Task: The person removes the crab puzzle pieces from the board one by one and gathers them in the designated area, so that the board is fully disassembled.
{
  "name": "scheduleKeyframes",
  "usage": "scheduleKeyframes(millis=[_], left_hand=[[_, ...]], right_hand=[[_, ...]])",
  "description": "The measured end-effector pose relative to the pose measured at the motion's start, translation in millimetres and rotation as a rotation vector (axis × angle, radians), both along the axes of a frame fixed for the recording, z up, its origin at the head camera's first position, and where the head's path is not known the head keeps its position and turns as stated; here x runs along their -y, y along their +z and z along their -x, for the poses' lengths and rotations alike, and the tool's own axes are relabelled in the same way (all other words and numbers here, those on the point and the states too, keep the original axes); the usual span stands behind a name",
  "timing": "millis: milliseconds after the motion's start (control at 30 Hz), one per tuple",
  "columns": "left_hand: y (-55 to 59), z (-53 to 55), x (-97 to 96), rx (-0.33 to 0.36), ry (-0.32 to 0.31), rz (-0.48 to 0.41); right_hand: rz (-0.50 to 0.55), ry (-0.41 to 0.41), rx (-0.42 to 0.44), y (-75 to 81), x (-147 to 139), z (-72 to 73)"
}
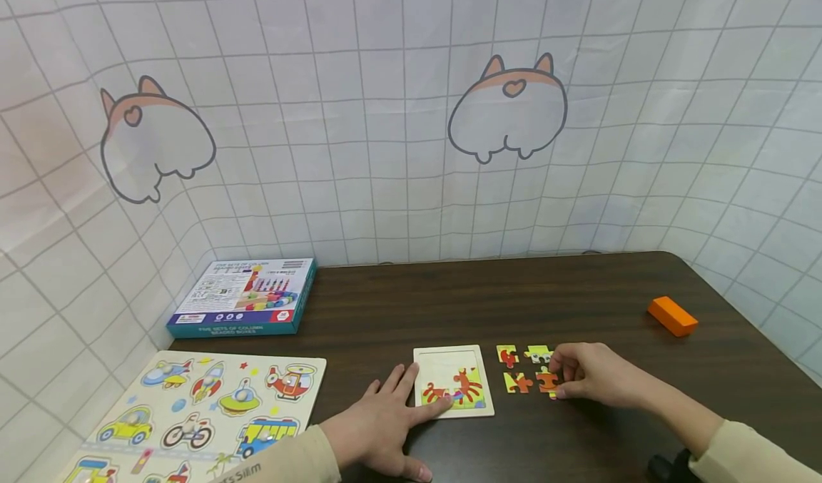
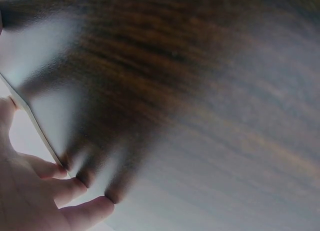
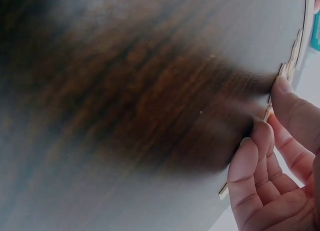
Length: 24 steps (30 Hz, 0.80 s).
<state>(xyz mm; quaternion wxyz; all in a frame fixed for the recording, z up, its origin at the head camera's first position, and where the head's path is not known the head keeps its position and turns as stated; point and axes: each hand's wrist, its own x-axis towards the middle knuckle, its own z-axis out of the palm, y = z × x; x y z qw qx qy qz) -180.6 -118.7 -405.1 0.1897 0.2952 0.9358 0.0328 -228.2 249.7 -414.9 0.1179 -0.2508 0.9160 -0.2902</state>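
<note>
A square puzzle tray (image 1: 447,352) with a pale frame lies at the middle of the table, its lower part filled with a red animal picture on yellow. My left hand (image 1: 388,420) rests flat with spread fingers, some of them touching the tray's left side and lower edge. Several loose jigsaw pieces (image 1: 507,356), yellow and red, lie in two rows right of the tray. At the lower right piece (image 1: 546,379), my right hand (image 1: 600,376) pinches with thumb and curled fingers. In the right wrist view the fingertips (image 3: 283,84) meet the thin edges of the pieces.
To the left lies a board of vehicle pictures (image 1: 240,369), with a boxed toy set (image 1: 240,297) behind it. An orange block (image 1: 672,316) sits at the right on the dark wooden table (image 1: 449,294). A white gridded curtain (image 1: 385,148) surrounds the table's far side.
</note>
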Motion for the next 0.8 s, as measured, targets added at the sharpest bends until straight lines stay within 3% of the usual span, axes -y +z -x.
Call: scheduleKeyframes(millis=[800], left_hand=[[-1.7, 1.7, -0.1, -0.003, -0.009, 0.01]], right_hand=[[0.023, 0.002, 0.005, -0.1, -3.3, 0.5]])
